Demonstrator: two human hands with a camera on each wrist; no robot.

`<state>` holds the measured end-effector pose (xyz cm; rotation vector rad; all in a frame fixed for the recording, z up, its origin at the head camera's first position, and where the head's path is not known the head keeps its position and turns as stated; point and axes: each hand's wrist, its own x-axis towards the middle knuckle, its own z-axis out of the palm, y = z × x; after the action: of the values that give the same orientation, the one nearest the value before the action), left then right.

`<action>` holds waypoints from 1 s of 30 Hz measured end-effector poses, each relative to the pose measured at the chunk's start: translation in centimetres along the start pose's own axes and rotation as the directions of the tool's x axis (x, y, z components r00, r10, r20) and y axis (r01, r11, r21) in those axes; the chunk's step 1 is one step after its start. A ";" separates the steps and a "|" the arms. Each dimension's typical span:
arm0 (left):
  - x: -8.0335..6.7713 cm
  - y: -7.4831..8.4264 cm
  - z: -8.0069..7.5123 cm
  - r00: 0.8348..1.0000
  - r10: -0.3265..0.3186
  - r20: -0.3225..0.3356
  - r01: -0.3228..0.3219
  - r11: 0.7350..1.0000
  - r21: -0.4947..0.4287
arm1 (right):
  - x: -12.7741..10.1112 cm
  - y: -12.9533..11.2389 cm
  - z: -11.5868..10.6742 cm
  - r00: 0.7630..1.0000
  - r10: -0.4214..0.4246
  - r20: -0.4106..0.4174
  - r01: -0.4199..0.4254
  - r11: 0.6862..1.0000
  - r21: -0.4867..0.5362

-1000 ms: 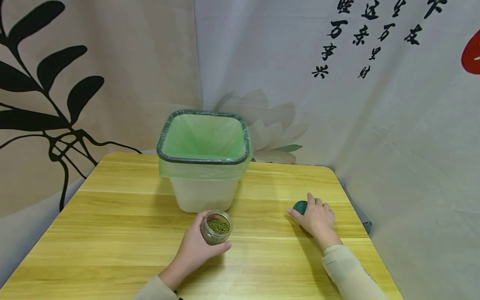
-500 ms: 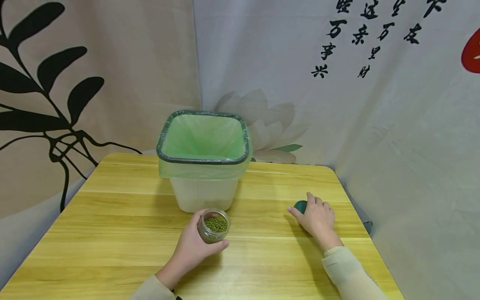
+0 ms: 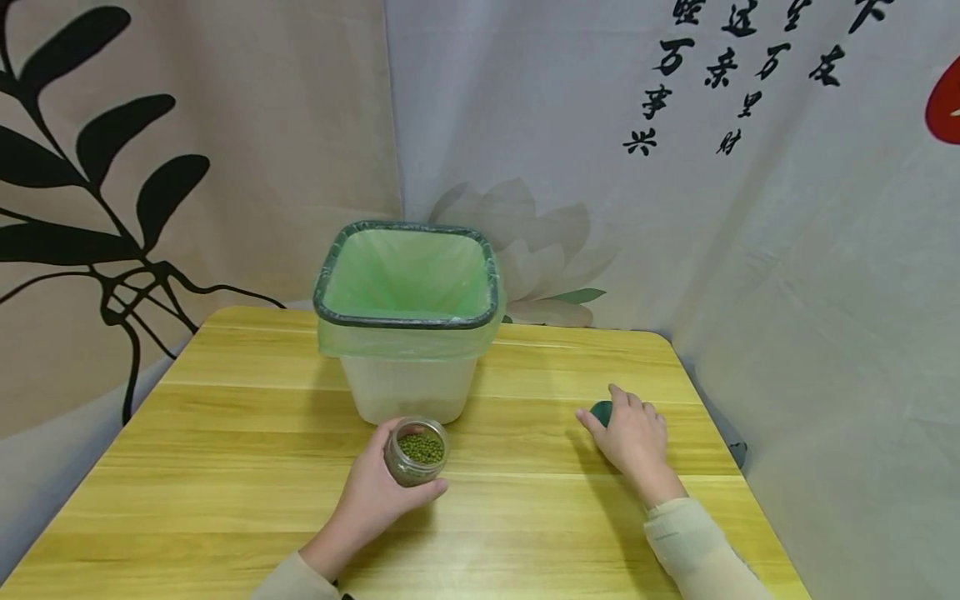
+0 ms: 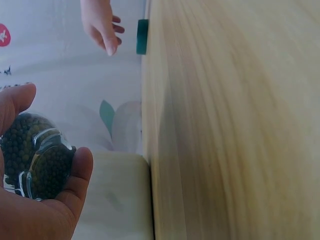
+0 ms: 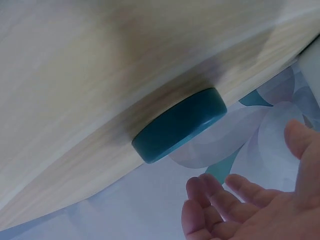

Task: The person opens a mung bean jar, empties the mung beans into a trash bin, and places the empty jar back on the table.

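Observation:
In the head view my left hand (image 3: 369, 493) grips a small clear open jar (image 3: 407, 475) of green beans (image 3: 422, 448), in front of the bin. The left wrist view shows thumb and fingers curled round this jar (image 4: 31, 150), its mouth uncovered. A dark green round lid (image 3: 602, 412) lies flat on the table at the right. Above it hovers my right hand (image 3: 636, 439), fingers spread and relaxed, holding nothing. From the right wrist, a gap shows between the lid (image 5: 180, 126) and the fingers (image 5: 220, 200). The hand hides part of the lid in the head view.
A whitish bin (image 3: 408, 387) with a green liner bag (image 3: 412, 271) and a dark rim stands towards the back of the wooden table (image 3: 225, 467). Printed cloth (image 3: 540, 108) hangs behind and to the right, close past the table's edges.
My left hand has drifted a little to the left with the jar. The right hand stays over the lid almost unmoved.

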<state>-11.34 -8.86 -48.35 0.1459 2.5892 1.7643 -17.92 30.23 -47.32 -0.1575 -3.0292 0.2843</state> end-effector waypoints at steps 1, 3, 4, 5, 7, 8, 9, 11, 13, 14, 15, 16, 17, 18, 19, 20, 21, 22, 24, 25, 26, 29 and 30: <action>0.0 0.0 0.0 1.000 -0.002 0.000 0.002 1.000 -0.001 | -0.1 0.0 0.0 1.000 -0.004 -0.001 0.004 1.000 0.006; 0.0 0.0 -0.1 1.000 -0.003 0.002 0.003 1.000 0.000 | -0.2 -0.1 0.0 1.000 -0.010 -0.003 0.010 1.000 0.016; 0.0 0.0 -0.1 1.000 -0.005 0.001 0.005 1.000 0.001 | -0.3 -0.2 0.0 1.000 -0.012 -0.006 0.012 1.000 0.023; 0.0 0.0 -0.1 1.000 -0.005 0.000 0.005 1.000 0.002 | -0.3 -0.3 0.0 1.000 -0.015 -0.006 0.015 0.999 0.031; 0.0 0.0 -0.2 1.000 -0.003 0.000 0.003 1.000 0.004 | -0.5 -0.3 -0.1 1.000 -0.018 -0.010 0.019 0.999 0.048; 0.0 0.0 -0.2 1.000 -0.002 -0.001 0.002 1.000 0.007 | -0.6 -0.3 -0.1 1.000 -0.019 -0.013 0.020 0.998 0.055; 0.0 0.0 -0.2 1.000 -0.002 0.000 0.002 1.000 0.007 | -0.7 -0.3 -0.2 1.000 -0.020 -0.018 0.021 0.998 0.063; 0.0 0.0 -0.2 1.000 -0.001 0.002 0.001 1.000 0.011 | -0.9 -0.3 -0.2 1.000 -0.021 -0.024 0.022 0.997 0.077; 0.0 0.0 -0.3 1.000 -0.005 0.004 0.004 1.000 0.015 | -1.1 -0.4 -0.3 0.999 -0.019 -0.031 0.022 0.995 0.092; 0.0 0.0 -0.3 1.000 -0.006 0.004 0.006 1.000 0.015 | -1.1 -0.4 -0.3 0.999 -0.018 -0.034 0.021 0.995 0.099; 0.0 0.0 -0.4 1.000 -0.009 0.005 0.009 1.000 0.014 | -1.2 -0.4 -0.4 0.999 -0.019 -0.036 0.022 0.994 0.105; 0.0 0.0 -0.4 1.000 -0.010 0.007 0.010 1.000 0.014 | -1.3 -0.4 -0.4 0.999 -0.020 -0.037 0.024 0.994 0.110; 0.0 0.0 -0.5 1.000 -0.013 0.007 0.013 1.000 0.014 | -1.4 -0.4 -0.4 0.999 -0.020 -0.039 0.024 0.993 0.115; 0.0 0.0 -0.6 1.000 -0.015 0.006 0.015 1.000 0.012 | -1.4 -0.5 -0.5 0.999 -0.021 -0.041 0.025 0.993 0.120; 0.0 0.0 -0.6 1.000 -0.016 0.003 0.015 1.000 0.014 | -1.5 -0.5 -0.6 0.999 -0.022 -0.043 0.028 0.992 0.121; -0.1 0.0 -0.7 1.000 -0.016 0.001 0.016 1.000 0.017 | -1.6 -0.6 -0.6 0.999 -0.024 -0.046 0.030 0.992 0.124; -0.1 0.0 -0.8 1.000 -0.016 -0.002 0.016 1.000 0.020 | -1.6 -0.7 -0.7 0.998 -0.026 -0.049 0.032 0.991 0.128; -0.1 0.0 -0.8 1.000 -0.014 -0.003 0.014 1.000 0.024 | -1.7 -0.8 -0.8 0.998 -0.028 -0.053 0.035 0.991 0.133; -0.1 0.0 -1.0 1.000 -0.012 -0.009 0.012 0.999 0.032 | -1.9 -1.0 -1.0 0.998 -0.033 -0.061 0.042 0.988 0.147; -0.1 0.0 -1.0 1.000 -0.012 -0.010 0.012 0.999 0.033 | -2.0 -1.2 -1.1 0.997 -0.038 -0.067 0.048 0.987 0.154; -0.1 -0.1 -1.1 1.000 -0.014 -0.010 0.014 0.999 0.031 | -2.1 -1.4 -1.2 0.996 -0.043 -0.073 0.054 0.985 0.161; -0.1 -0.2 -1.3 1.000 -0.018 -0.007 0.018 0.999 0.029 | -2.3 -2.0 -1.5 0.994 -0.062 -0.092 0.078 0.980 0.182; -0.1 -0.2 -1.3 1.000 -0.018 -0.006 0.018 0.999 0.029 | -2.4 -2.2 -1.6 0.993 -0.072 -0.098 0.089 0.979 0.185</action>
<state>-11.29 -10.18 -48.10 0.1167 2.6122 1.7252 -15.55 28.10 -45.58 -0.0322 -2.8888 0.5395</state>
